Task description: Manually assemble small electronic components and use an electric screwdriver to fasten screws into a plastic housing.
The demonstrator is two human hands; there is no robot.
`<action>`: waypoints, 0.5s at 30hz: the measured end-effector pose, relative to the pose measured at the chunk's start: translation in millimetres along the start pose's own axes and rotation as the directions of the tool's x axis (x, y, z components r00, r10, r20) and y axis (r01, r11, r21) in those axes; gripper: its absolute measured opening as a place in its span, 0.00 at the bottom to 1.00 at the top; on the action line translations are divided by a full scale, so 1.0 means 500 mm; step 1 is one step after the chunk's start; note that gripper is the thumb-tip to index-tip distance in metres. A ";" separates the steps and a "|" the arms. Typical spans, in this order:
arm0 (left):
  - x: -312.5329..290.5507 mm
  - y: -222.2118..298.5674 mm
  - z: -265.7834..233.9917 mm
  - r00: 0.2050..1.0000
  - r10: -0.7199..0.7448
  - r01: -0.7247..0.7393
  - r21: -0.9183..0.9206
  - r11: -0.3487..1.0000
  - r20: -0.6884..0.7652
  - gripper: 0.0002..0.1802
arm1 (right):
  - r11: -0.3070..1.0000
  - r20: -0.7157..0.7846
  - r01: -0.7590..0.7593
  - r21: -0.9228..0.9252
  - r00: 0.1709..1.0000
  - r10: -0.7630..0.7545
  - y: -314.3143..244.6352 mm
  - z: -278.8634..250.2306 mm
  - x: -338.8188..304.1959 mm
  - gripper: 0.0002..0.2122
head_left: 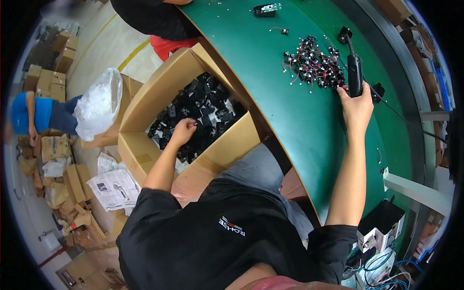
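Upper right, the right hand [356, 107] grips a black corded tool [355, 75] — left of centre, the left hand [182, 132] bunches over black parts [197, 99] — its hold, I can't tell.

Smooth, faintly glossy counter [256, 58]; satin plastic tool [355, 72] at two o'clock; matt cardboard box [220, 146]; matt paper sheets [112, 191] at eight o'clock.

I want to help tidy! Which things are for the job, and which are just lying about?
Probably for the job:
black tool in the right fingers
pile of wired parts beside it
black parts by the left fingers
cardboard box holding them

Seemingly lying about:
printed sheets
stacked boxes
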State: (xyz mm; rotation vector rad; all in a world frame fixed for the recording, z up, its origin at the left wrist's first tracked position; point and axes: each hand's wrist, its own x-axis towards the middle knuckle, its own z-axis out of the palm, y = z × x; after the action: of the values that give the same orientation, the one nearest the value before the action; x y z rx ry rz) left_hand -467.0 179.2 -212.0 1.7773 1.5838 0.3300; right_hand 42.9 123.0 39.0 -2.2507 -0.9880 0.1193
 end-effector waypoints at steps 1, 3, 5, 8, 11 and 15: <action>0.026 0.012 0.027 0.999 0.035 -0.035 0.055 0.998 0.001 0.17 | 1.000 0.003 -0.007 0.023 1.000 0.007 0.004 0.002 0.003 0.24; 0.083 0.029 0.064 0.992 0.089 -0.101 0.135 0.986 0.092 0.15 | 1.000 0.010 -0.002 0.020 1.000 0.002 0.008 -0.006 0.000 0.22; 0.130 0.000 0.071 0.995 0.089 -0.095 0.172 0.980 0.039 0.19 | 0.999 0.023 0.008 0.053 1.000 -0.009 0.001 -0.017 -0.007 0.21; 0.200 0.102 0.149 0.984 0.114 -0.076 0.262 0.962 -0.134 0.26 | 0.997 0.075 -0.074 0.039 0.995 0.071 0.033 -0.093 -0.037 0.16; 0.252 0.123 0.165 0.999 -0.030 0.033 0.417 0.908 -0.015 0.30 | 0.992 0.065 -0.046 0.116 0.997 0.039 0.042 -0.119 -0.061 0.16; 0.253 0.087 0.146 0.995 -0.100 0.082 0.519 0.851 0.006 0.32 | 0.995 0.054 -0.040 0.089 0.998 0.035 0.030 -0.108 -0.070 0.24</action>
State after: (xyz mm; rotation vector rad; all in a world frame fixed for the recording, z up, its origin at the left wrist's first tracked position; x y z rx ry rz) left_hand -362.2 274.1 -268.8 2.0752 1.8456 -0.2004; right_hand 45.2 62.4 65.6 -2.1943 -0.9487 0.2353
